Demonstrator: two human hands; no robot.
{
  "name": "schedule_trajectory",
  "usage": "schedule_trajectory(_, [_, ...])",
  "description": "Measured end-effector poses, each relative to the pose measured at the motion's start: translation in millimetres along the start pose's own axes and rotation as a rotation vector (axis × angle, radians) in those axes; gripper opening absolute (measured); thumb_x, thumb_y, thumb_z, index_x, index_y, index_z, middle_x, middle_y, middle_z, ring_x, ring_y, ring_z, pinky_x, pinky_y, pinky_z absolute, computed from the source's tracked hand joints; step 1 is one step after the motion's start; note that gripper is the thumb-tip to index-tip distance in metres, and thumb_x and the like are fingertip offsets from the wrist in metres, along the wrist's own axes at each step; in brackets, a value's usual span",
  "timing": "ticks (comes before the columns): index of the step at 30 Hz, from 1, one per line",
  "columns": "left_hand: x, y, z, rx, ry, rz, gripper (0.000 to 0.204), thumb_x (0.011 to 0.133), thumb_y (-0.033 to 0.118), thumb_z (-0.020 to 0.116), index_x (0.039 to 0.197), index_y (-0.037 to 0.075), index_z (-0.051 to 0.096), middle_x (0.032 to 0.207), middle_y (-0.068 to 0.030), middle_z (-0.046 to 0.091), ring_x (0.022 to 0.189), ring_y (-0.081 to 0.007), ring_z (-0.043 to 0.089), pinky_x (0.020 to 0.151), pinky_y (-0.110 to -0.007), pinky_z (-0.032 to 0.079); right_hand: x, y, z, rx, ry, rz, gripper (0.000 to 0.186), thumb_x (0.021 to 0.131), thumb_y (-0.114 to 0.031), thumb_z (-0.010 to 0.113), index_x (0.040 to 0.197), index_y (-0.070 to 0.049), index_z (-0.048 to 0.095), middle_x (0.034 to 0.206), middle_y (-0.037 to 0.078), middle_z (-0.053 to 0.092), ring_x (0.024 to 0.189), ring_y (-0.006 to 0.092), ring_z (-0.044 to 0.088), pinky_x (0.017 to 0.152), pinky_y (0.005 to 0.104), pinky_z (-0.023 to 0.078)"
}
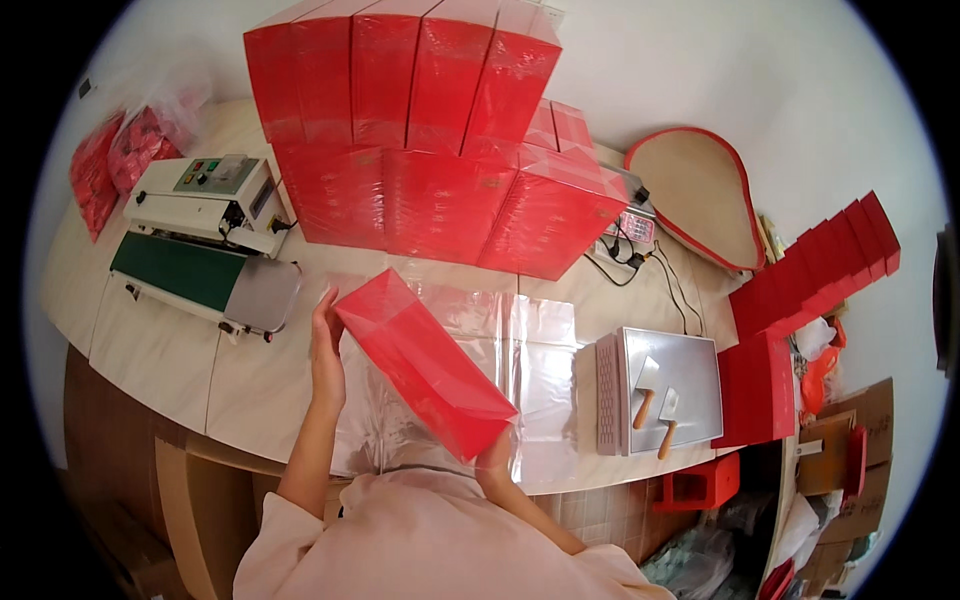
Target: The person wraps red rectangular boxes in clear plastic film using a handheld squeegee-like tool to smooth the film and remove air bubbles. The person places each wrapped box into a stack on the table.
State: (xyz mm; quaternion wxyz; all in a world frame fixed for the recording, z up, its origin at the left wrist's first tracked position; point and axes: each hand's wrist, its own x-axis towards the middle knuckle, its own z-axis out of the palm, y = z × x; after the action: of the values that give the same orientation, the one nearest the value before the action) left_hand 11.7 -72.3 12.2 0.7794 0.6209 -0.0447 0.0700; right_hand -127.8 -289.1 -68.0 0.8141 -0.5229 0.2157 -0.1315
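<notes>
A long red box (pixel 425 363) lies tilted above a spread of clear plastic film (pixel 530 350) on the pale table (pixel 150 350). My left hand (pixel 326 345) presses flat against the box's far left end. My right hand (pixel 494 462) grips the near right end, and thin film seems to wrap that end. The box is held between both hands, its long side running from upper left to lower right.
A stack of wrapped red boxes (pixel 440 150) stands behind. A conveyor sealing machine (pixel 205 250) sits at the left. A metal plate (pixel 665 385) with two small scrapers lies at the right, beside more red boxes (pixel 815 270) and cables (pixel 630 260).
</notes>
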Motion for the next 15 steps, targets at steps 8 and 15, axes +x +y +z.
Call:
schedule_trajectory(8, [41.5, -9.9, -29.7, 0.067, 0.127, 0.043, 0.069, 0.103, 0.054, 0.025, 0.147, 0.002, 0.034, 0.148, -0.013, 0.039, 0.139, -0.023, 0.034, 0.117, -0.035, 0.019, 38.9, -40.6, 53.6, -0.415, -0.115, 0.032, 0.068, 0.103, -0.052, 0.026, 0.139, 0.003, 0.043, 0.137, 0.022, 0.049, 0.127, 0.031, 0.045, 0.108, 0.0392, 0.032])
schedule_trajectory(15, [23.0, 58.3, -16.4, 0.481, 0.087, 0.359, 0.047, 0.104, 0.032, 0.04, 0.142, 0.003, 0.04, 0.144, -0.0136, 0.045, 0.133, -0.0228, 0.041, 0.113, -0.037, 0.026, 98.4, -69.0, -70.3, -1.069, 0.305, -0.743, 0.037, 0.087, -0.012, 0.065, 0.121, -0.003, 0.055, 0.12, 0.017, 0.057, 0.112, 0.0347, 0.051, 0.099, 0.0426, 0.037])
